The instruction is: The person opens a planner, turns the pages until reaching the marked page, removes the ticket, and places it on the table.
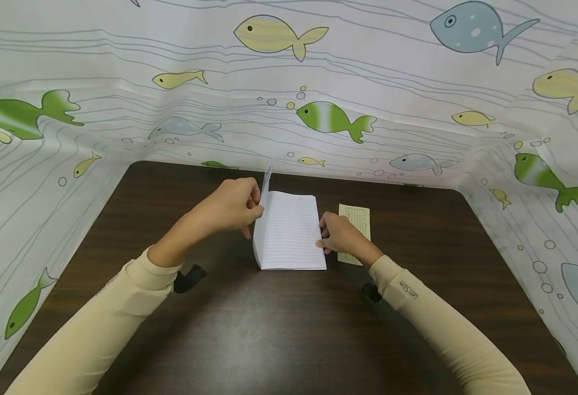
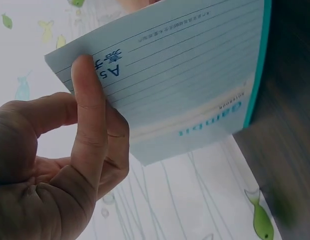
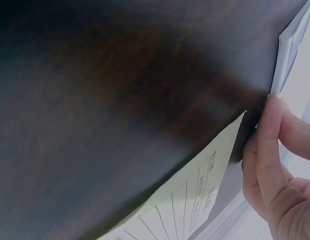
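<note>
A ruled notebook [image 1: 291, 233] lies opened on the dark table, its front cover and some leaves standing nearly upright along the left side. My left hand [image 1: 229, 203] pinches the raised part by its outer edge. In the left wrist view, the cover [image 2: 195, 75] shows printed lines, "Gambit" lettering and a teal spine strip, with one finger lying across its corner. At the notebook's right edge, my right hand [image 1: 340, 233] pinches the page edges between thumb and fingers, as the right wrist view also shows. A pale yellow printed slip [image 1: 360, 219] lies partly hidden beneath that hand.
The brown wood-patterned table [image 1: 249, 329] spreads around the notebook. White sheeting [image 1: 264, 131] printed with fish walls in the back and both sides. Dark pieces of the wrist gear [image 1: 190, 278] hang below the cream sleeves.
</note>
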{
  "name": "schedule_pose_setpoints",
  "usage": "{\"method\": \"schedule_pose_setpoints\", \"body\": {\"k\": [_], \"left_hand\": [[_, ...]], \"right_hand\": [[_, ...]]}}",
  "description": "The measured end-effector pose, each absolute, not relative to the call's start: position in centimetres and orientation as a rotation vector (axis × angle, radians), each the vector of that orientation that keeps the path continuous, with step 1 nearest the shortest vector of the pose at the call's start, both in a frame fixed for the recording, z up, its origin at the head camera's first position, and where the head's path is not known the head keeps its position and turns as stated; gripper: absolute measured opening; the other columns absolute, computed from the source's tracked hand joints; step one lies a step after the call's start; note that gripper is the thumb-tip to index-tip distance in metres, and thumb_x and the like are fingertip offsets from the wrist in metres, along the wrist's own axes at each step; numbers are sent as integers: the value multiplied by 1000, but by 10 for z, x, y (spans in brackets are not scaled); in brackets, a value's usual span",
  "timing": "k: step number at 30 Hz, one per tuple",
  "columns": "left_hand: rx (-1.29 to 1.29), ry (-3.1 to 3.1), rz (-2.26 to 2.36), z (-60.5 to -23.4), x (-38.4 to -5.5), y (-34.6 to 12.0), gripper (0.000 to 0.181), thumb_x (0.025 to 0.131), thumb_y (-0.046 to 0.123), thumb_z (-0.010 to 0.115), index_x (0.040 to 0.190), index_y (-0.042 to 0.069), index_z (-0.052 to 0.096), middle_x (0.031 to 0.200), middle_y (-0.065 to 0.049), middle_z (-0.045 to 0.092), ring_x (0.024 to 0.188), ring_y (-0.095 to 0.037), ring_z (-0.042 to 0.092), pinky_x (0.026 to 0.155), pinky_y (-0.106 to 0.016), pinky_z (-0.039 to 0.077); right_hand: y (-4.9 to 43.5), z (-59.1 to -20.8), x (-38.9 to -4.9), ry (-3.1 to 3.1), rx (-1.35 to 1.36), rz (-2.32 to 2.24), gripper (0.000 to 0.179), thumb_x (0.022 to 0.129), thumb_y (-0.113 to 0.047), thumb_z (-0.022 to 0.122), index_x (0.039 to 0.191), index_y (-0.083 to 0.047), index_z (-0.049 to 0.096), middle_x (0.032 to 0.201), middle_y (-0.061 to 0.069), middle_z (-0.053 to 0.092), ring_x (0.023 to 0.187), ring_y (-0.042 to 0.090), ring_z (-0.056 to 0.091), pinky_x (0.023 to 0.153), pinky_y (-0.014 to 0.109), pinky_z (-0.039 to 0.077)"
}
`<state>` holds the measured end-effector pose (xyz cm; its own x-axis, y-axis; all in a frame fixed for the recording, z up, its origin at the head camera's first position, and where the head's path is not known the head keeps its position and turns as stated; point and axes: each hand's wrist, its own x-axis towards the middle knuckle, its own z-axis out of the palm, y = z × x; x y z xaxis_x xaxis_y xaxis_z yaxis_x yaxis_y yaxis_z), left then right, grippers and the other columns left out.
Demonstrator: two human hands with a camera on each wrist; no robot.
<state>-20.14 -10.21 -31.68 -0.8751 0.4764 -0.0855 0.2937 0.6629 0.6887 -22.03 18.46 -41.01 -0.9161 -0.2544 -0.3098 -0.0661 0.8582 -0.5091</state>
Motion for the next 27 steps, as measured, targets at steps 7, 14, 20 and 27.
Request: {"method": "schedule_pose_setpoints", "body": {"k": [7,14,20,27], "left_hand": [[670,2604,1013,-316,-207,-70,8,100,5,57,102,-1,52,88,-18,68,54,-20,75,62,-29,58],[687,2566,980,-320,-212,-43,14,102,9,58,102,-3,52,98,-23,64,54,-20,74,61,-29,61],[714,2529,958,-329,-216,-25,14,102,9,55,107,-4,53,92,-20,65,53,-21,75,59,-26,60],[699,2488,999,-349,-218,-9,14,104,12,53,103,-2,53,86,-18,64,54,-21,75,54,-23,55]], "right_hand": [[186,-411,-220,2659,-227,-734,46,97,-1,78,134,8,53,119,28,72,75,21,77,76,36,66],[186,-411,-220,2653,-232,-773,44,96,0,78,132,10,54,117,30,73,75,24,78,73,35,66],[186,-411,-221,2663,-237,-755,44,96,0,79,130,10,54,114,29,74,74,25,79,73,36,66],[188,-411,-220,2661,-251,-765,44,96,-1,79,131,10,55,107,25,77,73,23,79,74,37,65]]}}
